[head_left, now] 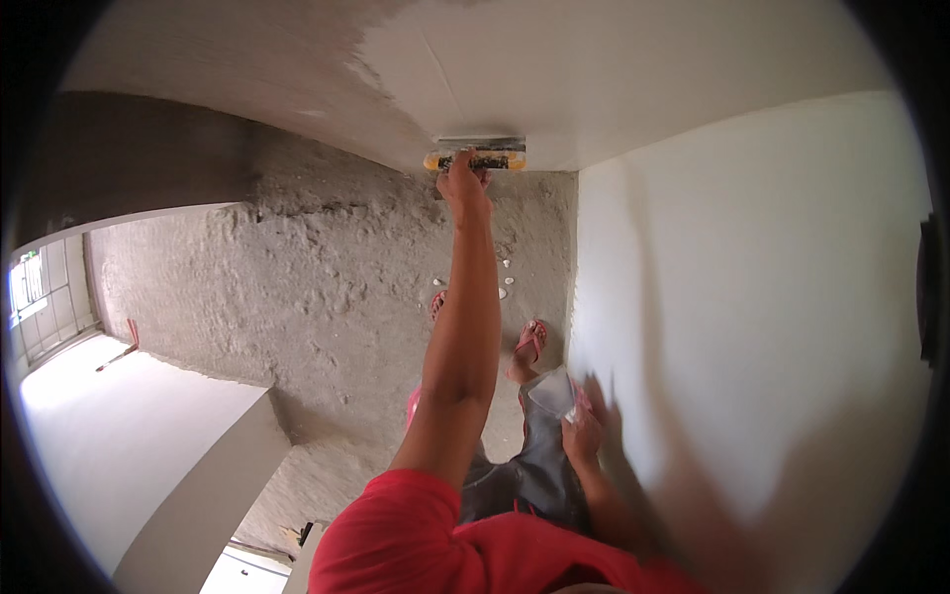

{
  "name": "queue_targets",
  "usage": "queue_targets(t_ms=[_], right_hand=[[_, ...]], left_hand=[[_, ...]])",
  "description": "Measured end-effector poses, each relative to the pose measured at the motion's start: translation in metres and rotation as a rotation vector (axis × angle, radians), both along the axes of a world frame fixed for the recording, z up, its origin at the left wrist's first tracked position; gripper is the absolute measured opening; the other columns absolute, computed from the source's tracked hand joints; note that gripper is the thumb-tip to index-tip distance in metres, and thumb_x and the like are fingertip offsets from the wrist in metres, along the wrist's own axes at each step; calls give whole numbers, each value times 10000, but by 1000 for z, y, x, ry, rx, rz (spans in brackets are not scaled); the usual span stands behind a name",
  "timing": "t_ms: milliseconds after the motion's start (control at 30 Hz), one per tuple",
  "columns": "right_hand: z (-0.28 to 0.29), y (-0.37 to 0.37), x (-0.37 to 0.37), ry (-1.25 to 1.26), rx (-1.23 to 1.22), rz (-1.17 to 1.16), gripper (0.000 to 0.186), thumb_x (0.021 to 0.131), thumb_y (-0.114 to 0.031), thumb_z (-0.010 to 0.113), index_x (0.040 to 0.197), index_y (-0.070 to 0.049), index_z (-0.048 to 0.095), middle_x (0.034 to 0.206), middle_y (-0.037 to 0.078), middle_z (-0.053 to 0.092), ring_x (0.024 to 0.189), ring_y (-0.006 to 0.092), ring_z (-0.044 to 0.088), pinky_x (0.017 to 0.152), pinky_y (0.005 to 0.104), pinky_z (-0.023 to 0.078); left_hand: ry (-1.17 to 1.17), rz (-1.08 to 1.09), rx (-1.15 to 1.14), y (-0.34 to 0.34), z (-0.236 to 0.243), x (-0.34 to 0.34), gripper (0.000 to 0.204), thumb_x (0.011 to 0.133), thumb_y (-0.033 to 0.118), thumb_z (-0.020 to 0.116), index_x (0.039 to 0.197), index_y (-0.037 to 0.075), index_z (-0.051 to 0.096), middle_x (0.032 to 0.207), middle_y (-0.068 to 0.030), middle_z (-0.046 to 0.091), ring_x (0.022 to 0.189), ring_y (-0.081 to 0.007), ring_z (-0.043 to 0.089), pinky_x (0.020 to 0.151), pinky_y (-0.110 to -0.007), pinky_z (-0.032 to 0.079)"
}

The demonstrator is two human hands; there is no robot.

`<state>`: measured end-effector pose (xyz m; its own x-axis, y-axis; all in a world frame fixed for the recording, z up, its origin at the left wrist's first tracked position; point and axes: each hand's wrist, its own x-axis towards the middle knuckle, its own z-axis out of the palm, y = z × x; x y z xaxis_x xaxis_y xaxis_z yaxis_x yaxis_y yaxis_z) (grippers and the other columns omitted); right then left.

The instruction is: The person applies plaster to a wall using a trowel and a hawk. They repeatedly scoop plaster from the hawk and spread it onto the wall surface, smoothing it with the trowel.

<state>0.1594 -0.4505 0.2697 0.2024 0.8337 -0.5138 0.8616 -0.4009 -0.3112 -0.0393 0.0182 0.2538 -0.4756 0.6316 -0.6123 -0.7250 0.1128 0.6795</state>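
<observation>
My left hand [465, 188] is stretched forward, fingers wrapped around the handle of a plastering trowel [510, 158]. The trowel has a wide metal blade and a worn black and yellow grip. Its blade edge lies against the wall [554, 89] in front of me, low down near the floor. On that wall, a smooth pale coat borders a darker, rougher-looking patch to the left. Beside my right thigh, my right hand [584, 436] grips a putty knife [554, 394] with a broad pale blade; its handle is mostly hidden by the fingers.
A white side wall [752, 297] stands close on my right, meeting the front wall in a corner. The rough concrete floor [327, 277] holds small white lumps [503, 294] by my sandalled feet. To the left, a white ledge [148, 416] carries a brush-like tool [124, 348].
</observation>
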Motion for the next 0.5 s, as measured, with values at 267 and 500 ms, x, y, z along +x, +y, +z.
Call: queue_targets(t_ms=[267, 500], right_hand=[[4, 19, 10, 13, 175, 108, 808, 748, -143, 737, 1468, -204, 373, 1239, 140, 615, 1149, 331, 585, 922, 452, 492], [-14, 17, 9, -13, 44, 65, 543, 751, -212, 755, 1238, -66, 566, 1162, 148, 649, 1116, 300, 608, 931, 424, 488]], left_hand=[[112, -98, 230, -15, 257, -6, 128, 836, 94, 629, 834, -19, 571, 662, -60, 543, 493, -132, 482, 464, -281, 399], [208, -84, 339, -84, 312, -20, 249, 833, 148, 649, 1003, -14, 566, 880, -84, 600, 722, -162, 581, 640, -296, 487]])
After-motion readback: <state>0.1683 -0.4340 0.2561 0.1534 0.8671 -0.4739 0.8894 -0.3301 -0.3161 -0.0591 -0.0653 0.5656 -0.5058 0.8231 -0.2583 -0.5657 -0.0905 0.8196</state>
